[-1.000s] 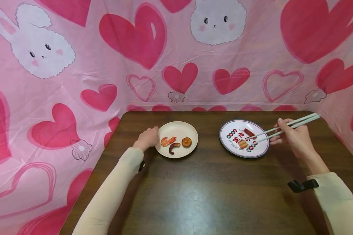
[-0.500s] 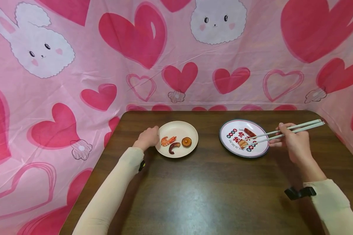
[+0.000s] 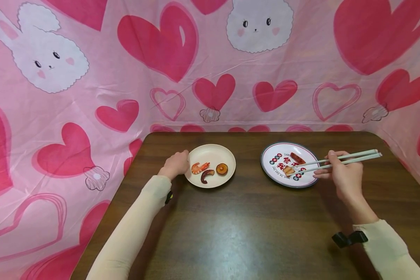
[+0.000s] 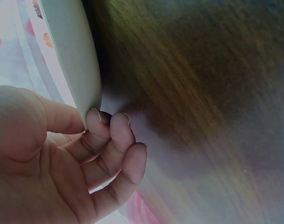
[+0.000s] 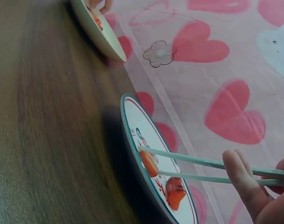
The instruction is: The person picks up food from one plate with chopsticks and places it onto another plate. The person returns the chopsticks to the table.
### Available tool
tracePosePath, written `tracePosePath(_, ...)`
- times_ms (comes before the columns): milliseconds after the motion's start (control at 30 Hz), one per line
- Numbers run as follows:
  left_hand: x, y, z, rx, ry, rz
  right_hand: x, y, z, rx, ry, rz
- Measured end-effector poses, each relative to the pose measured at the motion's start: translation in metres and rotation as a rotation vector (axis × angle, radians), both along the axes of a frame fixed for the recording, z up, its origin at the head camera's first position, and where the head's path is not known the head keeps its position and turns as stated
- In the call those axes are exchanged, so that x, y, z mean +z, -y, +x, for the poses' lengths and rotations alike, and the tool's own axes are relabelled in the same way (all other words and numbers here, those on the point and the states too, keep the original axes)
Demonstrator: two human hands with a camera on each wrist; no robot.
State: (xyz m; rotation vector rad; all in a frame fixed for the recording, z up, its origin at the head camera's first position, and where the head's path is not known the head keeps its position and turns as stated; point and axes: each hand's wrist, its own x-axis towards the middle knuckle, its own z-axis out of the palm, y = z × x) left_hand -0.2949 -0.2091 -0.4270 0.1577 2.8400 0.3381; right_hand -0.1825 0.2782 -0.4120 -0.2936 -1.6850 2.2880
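Note:
My left hand (image 3: 175,165) pinches the left rim of a cream plate (image 3: 213,151) between thumb and fingers; the left wrist view shows the grip on the rim (image 4: 79,60). On that plate lie a shrimp (image 3: 197,168), a curled dark tentacle piece (image 3: 205,177) and a round brown mushroom (image 3: 222,169). My right hand (image 3: 348,177) holds a pair of pale green chopsticks (image 3: 367,157). Their slightly parted tips are at either side of a golden-brown food piece (image 3: 288,170) on a white plate (image 3: 283,147) with red lettering. Behind it rests a dark red meat piece (image 3: 297,158).
Both plates stand toward the back of a brown wooden table (image 3: 224,225), with bare wood between them. A pink cloth (image 3: 182,105) with hearts and rabbits hangs behind and at the sides. Black straps (image 3: 350,238) sit at the wrists.
My right hand has come left and a little nearer to me, changing the chopsticks' slant while their tips stay around the golden-brown piece. The left hand and cream plate have not moved.

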Motion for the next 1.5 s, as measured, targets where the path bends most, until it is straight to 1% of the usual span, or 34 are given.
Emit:
tracePosePath(100,-0.001,0.000,0.000,0.001,-0.002,-0.001,-0.001,0.000,-0.002,-0.009,0.007,0.007)
tracePosePath(233,-0.001,0.000,0.000,0.001,-0.004,-0.002,-0.002,-0.005,-0.006,0.019,0.005,0.019)
tracePosePath(400,0.001,0.000,0.000,0.005,0.003,0.005,-0.003,-0.017,-0.017,0.117,-0.032,0.022)
tracePosePath(500,0.001,0.000,0.000,0.004,0.007,0.009,0.000,-0.022,-0.024,0.190,-0.033,0.034)
tracePosePath(600,0.001,0.000,0.000,0.003,0.001,0.004,0.004,-0.025,-0.028,0.249,-0.014,0.083)
tracePosePath(700,0.000,0.001,0.001,0.004,-0.006,-0.004,0.008,-0.024,-0.030,0.283,-0.001,0.142)
tracePosePath(867,0.000,0.000,0.002,0.009,-0.011,-0.008,0.008,-0.018,-0.030,0.289,0.005,0.184)
tracePosePath(1200,0.000,-0.001,0.002,0.001,-0.018,-0.015,0.001,-0.020,-0.032,0.294,-0.024,0.178)
tracePosePath(1500,0.002,-0.001,0.001,-0.012,-0.023,-0.011,-0.002,-0.027,-0.033,0.307,-0.057,0.126)
